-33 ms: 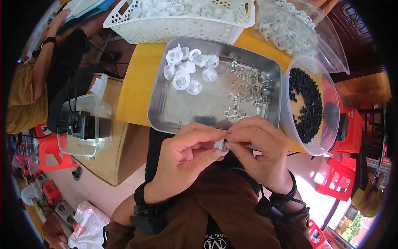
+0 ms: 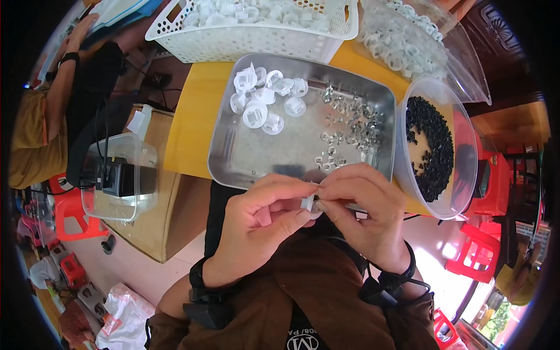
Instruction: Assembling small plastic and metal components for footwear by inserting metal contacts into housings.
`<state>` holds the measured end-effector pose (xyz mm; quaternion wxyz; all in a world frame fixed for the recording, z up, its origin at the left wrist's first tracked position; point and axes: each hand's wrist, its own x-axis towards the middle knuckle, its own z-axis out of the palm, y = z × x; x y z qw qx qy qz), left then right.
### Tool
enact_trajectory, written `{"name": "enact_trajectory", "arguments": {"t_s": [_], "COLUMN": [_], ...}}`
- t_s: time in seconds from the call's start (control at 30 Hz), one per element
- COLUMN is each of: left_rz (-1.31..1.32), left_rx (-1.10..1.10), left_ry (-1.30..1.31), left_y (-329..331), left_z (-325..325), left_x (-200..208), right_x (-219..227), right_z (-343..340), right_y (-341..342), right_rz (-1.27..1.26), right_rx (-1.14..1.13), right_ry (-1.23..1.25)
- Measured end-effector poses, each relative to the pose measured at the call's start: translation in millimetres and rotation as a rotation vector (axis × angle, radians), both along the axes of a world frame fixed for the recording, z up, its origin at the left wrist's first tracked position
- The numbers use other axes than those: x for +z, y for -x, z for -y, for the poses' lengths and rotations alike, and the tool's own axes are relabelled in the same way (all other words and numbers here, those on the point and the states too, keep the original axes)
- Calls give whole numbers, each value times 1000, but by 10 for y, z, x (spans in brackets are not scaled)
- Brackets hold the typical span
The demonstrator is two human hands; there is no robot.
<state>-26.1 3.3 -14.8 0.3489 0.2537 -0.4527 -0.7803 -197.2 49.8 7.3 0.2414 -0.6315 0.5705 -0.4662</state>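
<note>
Just over the near edge of a metal tray (image 2: 274, 153), my left hand (image 2: 262, 219) pinches a small white plastic part (image 2: 308, 203) between thumb and fingers. My right hand (image 2: 367, 213) meets it from the other side, its thumb and forefinger closed on a tiny dark piece (image 2: 317, 197) against the part. The fingers hide most of that piece. Inside the tray, round white plastic parts (image 2: 255, 114) lie heaped at the far left. Many small shiny metal clips (image 2: 353, 125) are scattered over its right side.
A clear tub (image 2: 417, 175) of small black pieces (image 2: 438, 146) stands right of the tray. Behind are a white perforated basket (image 2: 256, 44) of white parts and a clear bin (image 2: 402, 52) of rings. A cardboard box (image 2: 160, 192) stands left; a co-worker's arm (image 2: 61, 87) shows far left.
</note>
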Motion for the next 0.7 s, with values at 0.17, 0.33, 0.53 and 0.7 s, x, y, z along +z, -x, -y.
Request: {"name": "enact_trajectory", "arguments": {"t_s": [0.17, 0.33, 0.53, 0.7], "left_rz": [-2, -1, -30, -17], "left_rx": [-14, 41, 49, 23], "left_ry": [-90, -65, -58, -10], "left_y": [-23, 35, 68, 67], "left_z": [25, -18, -31, -33], "left_x": [40, 74, 118, 140], "right_x": [-74, -15, -16, -33], "right_z": [-72, -88, -42, -63], "right_y": [-6, 16, 7, -5], "right_rz": [237, 121, -106, -187], "right_rx": [-138, -100, -77, -45], "right_ry": [-31, -96, -3, 99]}}
